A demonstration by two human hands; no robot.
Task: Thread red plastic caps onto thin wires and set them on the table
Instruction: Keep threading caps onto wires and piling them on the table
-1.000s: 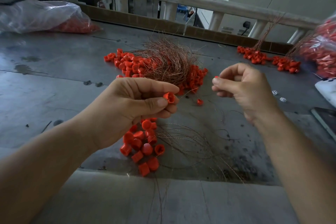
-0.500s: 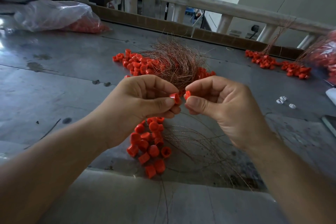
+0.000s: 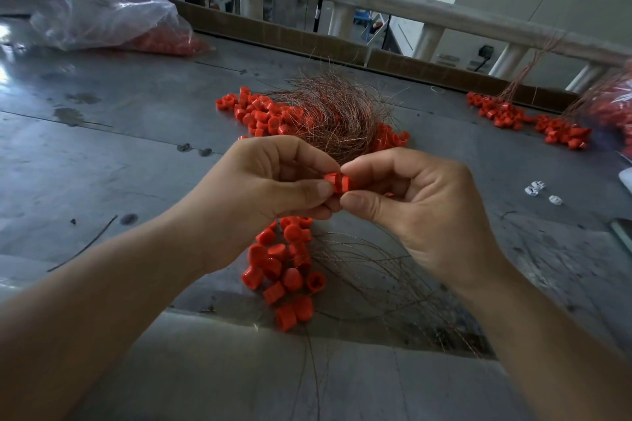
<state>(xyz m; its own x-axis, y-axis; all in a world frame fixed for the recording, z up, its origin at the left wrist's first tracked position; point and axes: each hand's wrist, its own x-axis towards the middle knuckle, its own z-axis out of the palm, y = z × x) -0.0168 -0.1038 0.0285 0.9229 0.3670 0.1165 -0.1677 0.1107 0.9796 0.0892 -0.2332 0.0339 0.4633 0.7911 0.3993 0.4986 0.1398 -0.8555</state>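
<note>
Left hand (image 3: 273, 188) and right hand (image 3: 413, 205), fingers curled, pinch touching red caps (image 3: 337, 181)

caps (image 3: 337, 181): smooth red plastic | wires (image 3: 337, 113): thin, coppery | table (image 3: 102, 161): dull, stained, probably metal | bag (image 3: 102, 20): clear glossy plastic

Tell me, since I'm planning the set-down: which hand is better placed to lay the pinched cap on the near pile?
Probably the left. The left hand pinches the red cap and is above the near pile; the right hand, also pinching it, is off to the side over loose wires.
</note>
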